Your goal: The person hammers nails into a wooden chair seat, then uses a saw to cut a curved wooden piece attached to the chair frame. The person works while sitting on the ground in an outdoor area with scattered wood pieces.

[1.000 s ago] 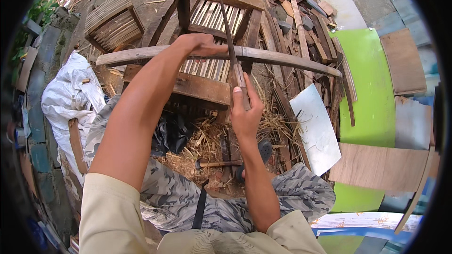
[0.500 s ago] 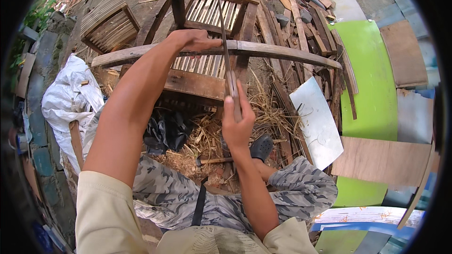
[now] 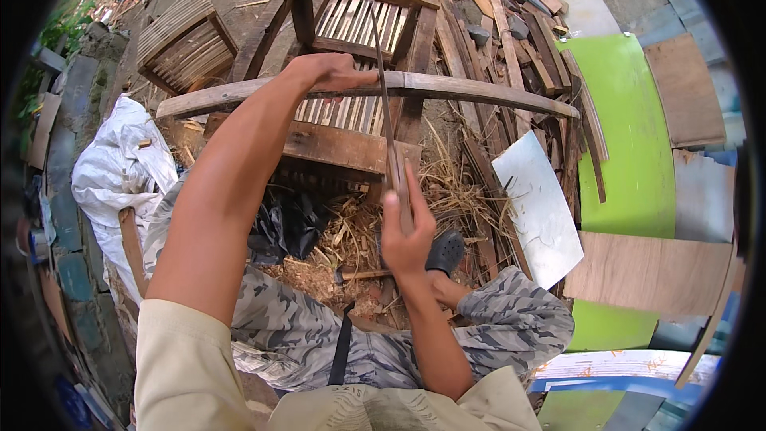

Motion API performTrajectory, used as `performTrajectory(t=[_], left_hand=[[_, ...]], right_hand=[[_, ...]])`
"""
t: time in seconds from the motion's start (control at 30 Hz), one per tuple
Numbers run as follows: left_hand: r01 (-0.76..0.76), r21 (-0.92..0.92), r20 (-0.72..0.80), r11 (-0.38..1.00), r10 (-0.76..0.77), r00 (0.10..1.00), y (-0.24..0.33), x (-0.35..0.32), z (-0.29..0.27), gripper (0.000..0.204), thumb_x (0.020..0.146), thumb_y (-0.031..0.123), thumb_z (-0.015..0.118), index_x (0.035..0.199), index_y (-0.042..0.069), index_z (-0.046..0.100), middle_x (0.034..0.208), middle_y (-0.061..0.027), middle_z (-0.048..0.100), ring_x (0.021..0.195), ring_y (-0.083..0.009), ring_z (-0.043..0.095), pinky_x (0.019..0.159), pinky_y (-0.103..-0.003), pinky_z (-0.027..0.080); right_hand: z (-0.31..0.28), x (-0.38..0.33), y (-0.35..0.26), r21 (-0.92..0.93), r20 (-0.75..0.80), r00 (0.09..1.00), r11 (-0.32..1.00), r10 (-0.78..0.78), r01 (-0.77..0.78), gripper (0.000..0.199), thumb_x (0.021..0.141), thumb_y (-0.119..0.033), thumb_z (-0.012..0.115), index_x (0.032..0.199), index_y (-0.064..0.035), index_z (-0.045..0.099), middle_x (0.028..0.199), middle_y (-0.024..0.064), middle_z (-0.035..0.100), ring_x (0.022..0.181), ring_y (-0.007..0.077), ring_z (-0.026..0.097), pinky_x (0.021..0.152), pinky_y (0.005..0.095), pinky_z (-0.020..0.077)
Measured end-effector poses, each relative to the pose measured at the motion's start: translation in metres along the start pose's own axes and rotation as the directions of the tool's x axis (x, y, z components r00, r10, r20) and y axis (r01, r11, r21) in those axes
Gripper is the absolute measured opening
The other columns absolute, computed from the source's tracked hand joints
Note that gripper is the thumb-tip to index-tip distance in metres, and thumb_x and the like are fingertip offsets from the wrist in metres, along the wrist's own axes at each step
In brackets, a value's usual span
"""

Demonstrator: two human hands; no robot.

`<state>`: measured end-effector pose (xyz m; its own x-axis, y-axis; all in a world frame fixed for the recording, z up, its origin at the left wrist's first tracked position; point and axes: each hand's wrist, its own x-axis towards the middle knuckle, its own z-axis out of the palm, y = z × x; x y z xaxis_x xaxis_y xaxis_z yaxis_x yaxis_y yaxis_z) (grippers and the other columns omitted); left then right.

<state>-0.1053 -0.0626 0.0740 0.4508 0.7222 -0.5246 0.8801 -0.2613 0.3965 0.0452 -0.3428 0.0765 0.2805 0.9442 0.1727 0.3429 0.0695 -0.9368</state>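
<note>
A long split bamboo strip (image 3: 487, 94) lies crosswise over a dark wooden frame (image 3: 343, 146) with slats. My left hand (image 3: 325, 73) is closed around the strip left of its middle, thumb side close to the saw blade. In my right hand (image 3: 408, 231) is the handle of a hand saw (image 3: 388, 124). Its narrow blade points away from me and crosses the bamboo just right of my left hand, beside a joint of the strip. Whether the teeth have cut into the bamboo cannot be made out.
A smaller slatted piece (image 3: 187, 44) stands at the far left, above a white sack (image 3: 120, 168). Scrap boards (image 3: 550, 72) and a pale metal sheet (image 3: 538, 207) lie to the right, beside a green panel (image 3: 626, 128). Below are a black plastic bag (image 3: 287, 227), a hammer-like tool (image 3: 363, 274) and wood shavings.
My right hand has drawn the saw back toward me, lower in the picture. The left hand and the bamboo stay nearly in place.
</note>
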Motion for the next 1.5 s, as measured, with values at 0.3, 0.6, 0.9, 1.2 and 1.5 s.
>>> performTrajectory(t=[0.3, 0.6, 0.9, 1.2, 1.5], left_hand=[[0.036, 0.014, -0.033, 0.999, -0.036, 0.999, 0.01, -0.001, -0.001, 0.075, 0.087, 0.062, 0.041, 0.072, -0.007, 0.066, 0.071, -0.0188, 0.067, 0.074, -0.0302, 0.065, 0.072, -0.048, 0.049], [0.061, 0.05, -0.019, 0.997, -0.06, 0.998, 0.013, 0.0, -0.002, 0.076, 0.09, 0.068, 0.041, 0.066, -0.002, 0.06, 0.073, -0.0188, 0.066, 0.071, -0.0286, 0.062, 0.074, -0.048, 0.047], [0.02, 0.067, 0.007, 0.998, -0.021, 1.0, 0.015, 0.0, -0.005, 0.07, 0.092, 0.055, 0.04, 0.076, -0.008, 0.065, 0.068, -0.0182, 0.066, 0.075, -0.0303, 0.067, 0.08, -0.048, 0.049], [0.004, 0.034, -0.008, 0.999, -0.004, 1.0, 0.02, -0.009, -0.007, 0.078, 0.089, 0.066, 0.041, 0.075, -0.005, 0.071, 0.076, -0.0211, 0.069, 0.077, -0.0316, 0.068, 0.078, -0.047, 0.05], [0.012, 0.03, 0.035, 0.999, -0.013, 0.999, 0.012, -0.004, -0.004, 0.073, 0.089, 0.062, 0.041, 0.083, -0.006, 0.07, 0.079, -0.0217, 0.068, 0.075, -0.0322, 0.064, 0.068, -0.049, 0.047]], right_hand=[[-0.015, 0.014, -0.004, 0.053, 0.105, 0.982, 0.985, 0.158, -0.164, 0.051, 0.097, -0.012, 0.061, 0.143, 0.0082, 0.05, 0.121, 0.0254, 0.069, 0.093, 0.019, 0.072, 0.08, 0.0274, 0.0537], [-0.051, -0.091, -0.009, 0.034, 0.062, 0.998, 0.999, 0.0, -0.002, 0.056, 0.094, -0.005, 0.061, 0.144, 0.0125, 0.044, 0.129, 0.0252, 0.066, 0.103, 0.0239, 0.073, 0.083, 0.0291, 0.0558], [-0.008, 0.004, 0.002, 0.022, -0.022, 1.0, 1.0, 0.02, -0.02, 0.05, 0.096, -0.013, 0.062, 0.143, 0.003, 0.052, 0.1, 0.0245, 0.072, 0.073, 0.0156, 0.069, 0.066, 0.0291, 0.0531], [-0.013, 0.012, -0.005, 0.017, 0.019, 0.998, 0.998, 0.06, -0.06, 0.05, 0.098, -0.014, 0.06, 0.143, 0.0066, 0.051, 0.124, 0.0248, 0.068, 0.093, 0.0208, 0.071, 0.08, 0.0308, 0.0546], [-0.066, -0.107, -0.027, 0.104, 0.117, 0.976, 0.975, 0.183, -0.195, 0.056, 0.096, -0.005, 0.06, 0.147, 0.0107, 0.043, 0.128, 0.025, 0.067, 0.115, 0.0194, 0.065, 0.097, 0.0343, 0.0496]])
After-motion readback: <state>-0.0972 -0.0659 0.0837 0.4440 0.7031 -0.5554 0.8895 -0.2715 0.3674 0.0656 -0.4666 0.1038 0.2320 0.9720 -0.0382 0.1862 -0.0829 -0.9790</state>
